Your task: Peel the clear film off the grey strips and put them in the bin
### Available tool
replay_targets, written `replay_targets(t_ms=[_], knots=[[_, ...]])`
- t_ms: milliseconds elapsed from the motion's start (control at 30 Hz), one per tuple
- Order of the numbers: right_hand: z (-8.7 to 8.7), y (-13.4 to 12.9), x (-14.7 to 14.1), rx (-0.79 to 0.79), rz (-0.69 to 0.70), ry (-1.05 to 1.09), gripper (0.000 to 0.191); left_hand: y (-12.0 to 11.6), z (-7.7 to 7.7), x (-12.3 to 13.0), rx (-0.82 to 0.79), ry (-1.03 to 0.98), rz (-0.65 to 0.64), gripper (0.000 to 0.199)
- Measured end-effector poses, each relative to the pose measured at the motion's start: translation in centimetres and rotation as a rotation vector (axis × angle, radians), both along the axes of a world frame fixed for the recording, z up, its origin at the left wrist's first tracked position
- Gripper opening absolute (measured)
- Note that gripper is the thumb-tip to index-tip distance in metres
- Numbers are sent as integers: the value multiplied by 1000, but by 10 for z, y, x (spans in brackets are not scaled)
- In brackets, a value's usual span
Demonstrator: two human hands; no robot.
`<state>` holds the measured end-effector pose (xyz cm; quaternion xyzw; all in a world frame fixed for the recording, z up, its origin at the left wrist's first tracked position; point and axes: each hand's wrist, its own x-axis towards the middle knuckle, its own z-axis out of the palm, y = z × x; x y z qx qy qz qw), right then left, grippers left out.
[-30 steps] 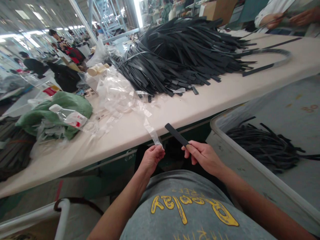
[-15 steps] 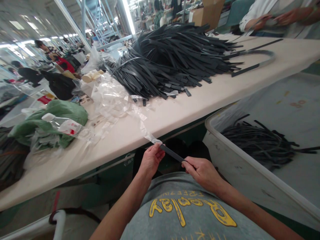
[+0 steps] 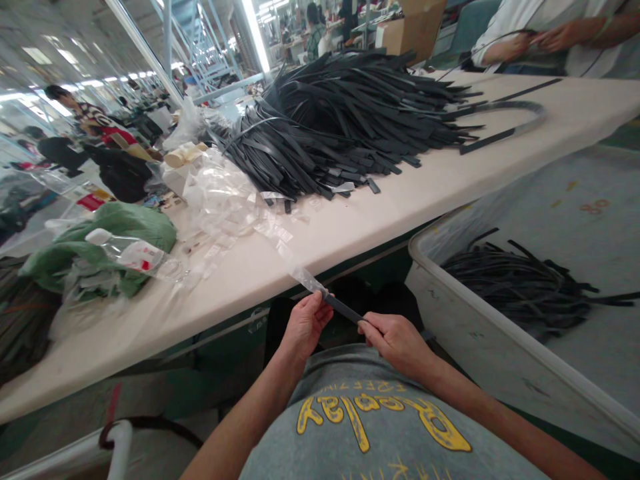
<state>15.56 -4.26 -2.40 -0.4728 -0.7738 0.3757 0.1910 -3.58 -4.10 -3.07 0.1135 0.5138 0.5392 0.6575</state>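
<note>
A short dark strip (image 3: pixel 344 309) is stretched between my two hands, in front of my shirt and just off the table's edge. My left hand (image 3: pixel 309 320) pinches its left end, where a clear plastic ribbon (image 3: pixel 306 278) meets it. My right hand (image 3: pixel 395 339) is closed on the strip's other end. The ribbon runs up over the table edge to a heap of clear plastic pieces (image 3: pixel 220 190). Behind lies a large pile of dark strips (image 3: pixel 345 113) on the pale table (image 3: pixel 400 207).
At the right stands a white bin (image 3: pixel 480 320) with dark strips (image 3: pixel 525 287) inside. A plastic bottle (image 3: pixel 130 252) rests on a green cloth (image 3: pixel 155 227) at the left. Across the table, another person's hands (image 3: pixel 555 37) hold a thin dark strip.
My right hand has come slightly left, closer to my left hand. The ribbon beside my left hand looks flatter and wider. The other person's hands have shifted a little.
</note>
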Motion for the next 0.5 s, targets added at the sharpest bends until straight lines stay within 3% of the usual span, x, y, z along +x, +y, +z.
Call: replay_targets(t_ms=[133,200,333,500], knots=[[7,3,2,-65,25,55,34,-12,-12,10,-16,-29,-42,35],[13,0,17,-123,36,106,30,-16,-16,13,-35,-49,-15,33],[15,-8,48,-259,-35,171,41,-22,-13,18,-93,-93,13,32],[10,-7,27,-198,-70,193,42,-32,-5,37,30,-160,-230,32]])
